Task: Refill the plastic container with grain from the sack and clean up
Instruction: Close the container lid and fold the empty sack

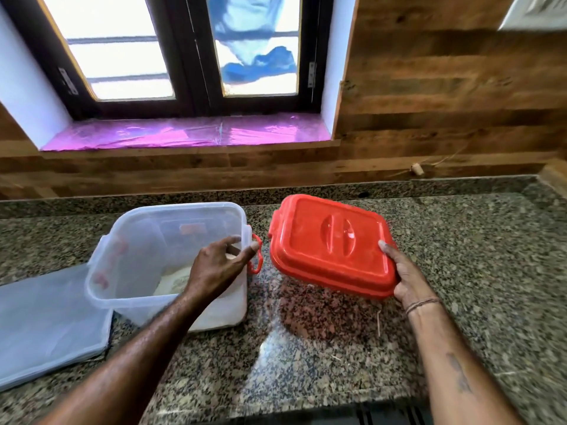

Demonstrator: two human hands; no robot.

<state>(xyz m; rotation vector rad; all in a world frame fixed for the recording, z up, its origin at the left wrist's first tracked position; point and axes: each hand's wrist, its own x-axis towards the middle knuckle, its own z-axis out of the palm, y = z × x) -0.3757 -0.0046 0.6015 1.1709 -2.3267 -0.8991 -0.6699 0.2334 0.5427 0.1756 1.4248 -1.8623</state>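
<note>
1 step looks done, the opening: our right hand (409, 286) grips the red rectangular plastic lid (331, 240), tilted above the speckled granite tabletop (306, 357), while our left hand (219, 263) hovers, fingers spread, over the clear plastic container (138, 240) standing there, nearly empty. Next: park the lid, fetch the sack.

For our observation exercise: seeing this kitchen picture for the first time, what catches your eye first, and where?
The red lid, gripped by the right hand above the counter, stands out most. Left of it sits the clear container, nearly empty with a little grain at the bottom, the left hand at its rim. A pink sheet covers the sill behind.
</note>
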